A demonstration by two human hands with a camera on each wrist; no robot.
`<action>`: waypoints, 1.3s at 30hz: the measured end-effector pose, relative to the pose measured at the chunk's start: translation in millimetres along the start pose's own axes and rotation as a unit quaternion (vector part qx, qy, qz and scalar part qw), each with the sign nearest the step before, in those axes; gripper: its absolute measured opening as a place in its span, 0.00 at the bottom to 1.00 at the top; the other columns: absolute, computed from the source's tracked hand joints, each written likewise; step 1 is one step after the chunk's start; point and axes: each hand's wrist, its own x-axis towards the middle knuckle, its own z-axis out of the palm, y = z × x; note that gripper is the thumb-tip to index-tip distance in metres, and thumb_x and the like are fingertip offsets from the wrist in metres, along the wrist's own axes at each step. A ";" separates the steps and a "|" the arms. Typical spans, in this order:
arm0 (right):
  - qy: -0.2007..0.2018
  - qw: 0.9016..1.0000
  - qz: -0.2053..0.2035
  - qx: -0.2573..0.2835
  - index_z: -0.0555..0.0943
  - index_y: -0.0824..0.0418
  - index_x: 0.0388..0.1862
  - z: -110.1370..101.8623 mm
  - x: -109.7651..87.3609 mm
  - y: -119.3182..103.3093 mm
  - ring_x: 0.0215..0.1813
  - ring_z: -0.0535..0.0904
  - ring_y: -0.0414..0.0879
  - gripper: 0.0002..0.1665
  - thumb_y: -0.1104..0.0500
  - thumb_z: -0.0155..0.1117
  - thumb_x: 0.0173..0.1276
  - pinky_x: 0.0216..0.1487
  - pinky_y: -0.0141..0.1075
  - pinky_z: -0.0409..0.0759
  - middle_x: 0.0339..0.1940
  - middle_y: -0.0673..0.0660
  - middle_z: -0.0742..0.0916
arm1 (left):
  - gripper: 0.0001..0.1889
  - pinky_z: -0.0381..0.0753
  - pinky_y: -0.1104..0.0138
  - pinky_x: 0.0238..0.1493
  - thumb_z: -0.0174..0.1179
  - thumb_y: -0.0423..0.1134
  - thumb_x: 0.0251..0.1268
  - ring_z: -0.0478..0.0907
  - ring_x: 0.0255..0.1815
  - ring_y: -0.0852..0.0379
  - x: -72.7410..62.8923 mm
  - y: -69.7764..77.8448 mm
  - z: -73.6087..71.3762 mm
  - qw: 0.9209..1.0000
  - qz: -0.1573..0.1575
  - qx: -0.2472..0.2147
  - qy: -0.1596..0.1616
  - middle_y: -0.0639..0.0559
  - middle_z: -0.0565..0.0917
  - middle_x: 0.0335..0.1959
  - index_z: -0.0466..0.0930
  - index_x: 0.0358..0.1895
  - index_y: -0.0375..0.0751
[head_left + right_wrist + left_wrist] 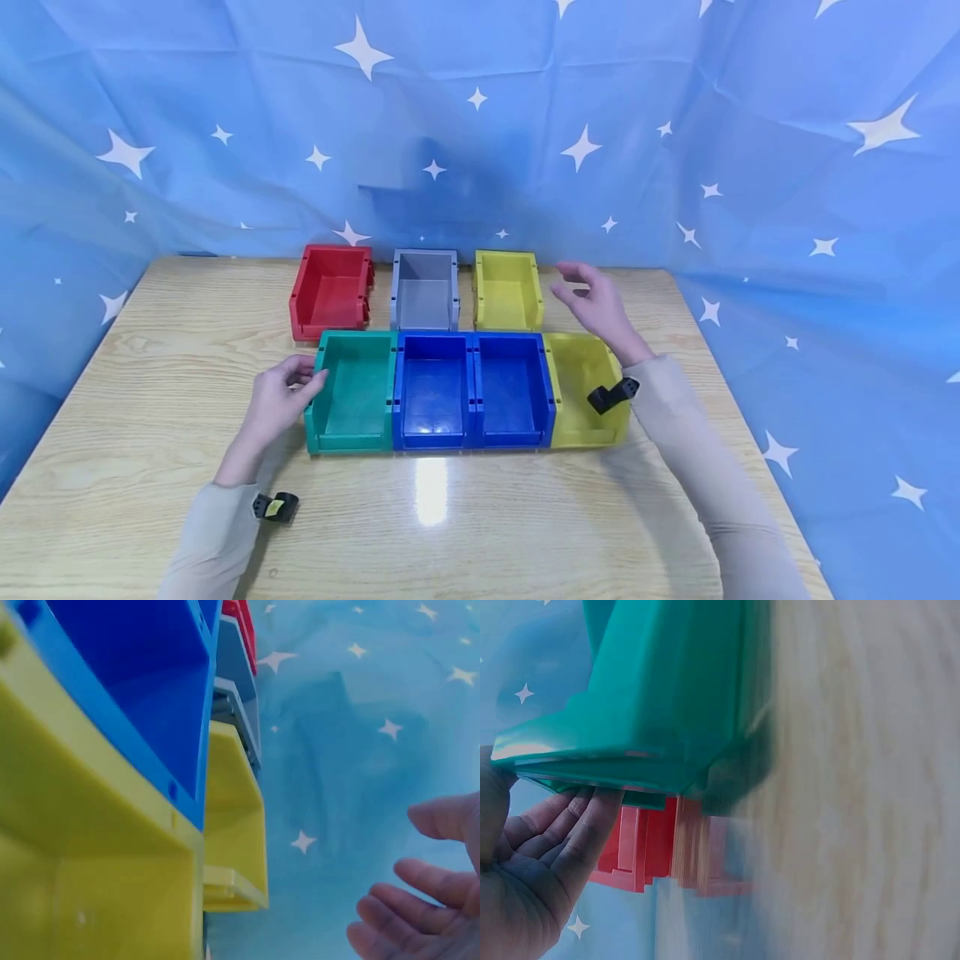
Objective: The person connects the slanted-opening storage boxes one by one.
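Note:
My left hand (pixel 277 400) is at the left side wall of the green storage bin (pixel 358 387), thumb over the rim and fingers along the outside, pinching the wall. In the left wrist view the fingertips (pixel 604 806) lie against the green plastic. My right hand (pixel 596 308) hovers with relaxed, parted fingers and holds nothing. It is right of the rear yellow bin (pixel 508 292) and above the back corner of the front yellow bin (pixel 581 392), which the wrist partly covers. Two blue bins (pixel 433 400) stand between the green and the front yellow one, side by side.
Behind the front row stand a red bin (pixel 332 292) and a grey bin (pixel 425 292), beside the rear yellow one with gaps between. All rest on a wooden table (pixel 360 525). A blue star-patterned cloth (pixel 480 167) hangs along the back and sides.

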 end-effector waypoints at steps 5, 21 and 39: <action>-0.007 0.999 0.036 -0.006 0.70 0.74 0.59 -0.1 15.7 9.8 0.59 0.71 0.60 0.25 0.60 0.59 0.68 0.58 0.50 0.72 0.58 0.69 0.76 | 0.12 0.74 0.83 0.33 0.61 0.33 0.62 0.80 0.34 0.44 -0.6 -2.3 -10.1 1.000 -0.010 0.002 -0.012 0.37 0.82 0.34 0.79 0.44 0.26; -0.030 0.990 0.139 0.022 0.70 0.70 0.61 1.7 43.3 38.5 0.58 0.72 0.57 0.26 0.61 0.60 0.67 0.58 0.45 0.72 0.57 0.68 0.77 | 0.18 0.75 0.81 0.35 0.58 0.43 0.66 0.78 0.36 0.62 -7.1 -20.9 -44.9 0.996 -0.068 0.024 -0.044 0.36 0.81 0.41 0.78 0.47 0.29; -0.057 0.981 0.169 0.080 0.69 0.72 0.61 24.3 57.2 62.9 0.52 0.74 0.56 0.25 0.63 0.59 0.67 0.57 0.50 0.72 0.54 0.69 0.77 | 0.18 0.75 0.80 0.32 0.57 0.43 0.66 0.73 0.31 0.74 -11.3 -34.1 -74.0 0.995 -0.095 0.033 -0.027 0.39 0.80 0.39 0.78 0.46 0.29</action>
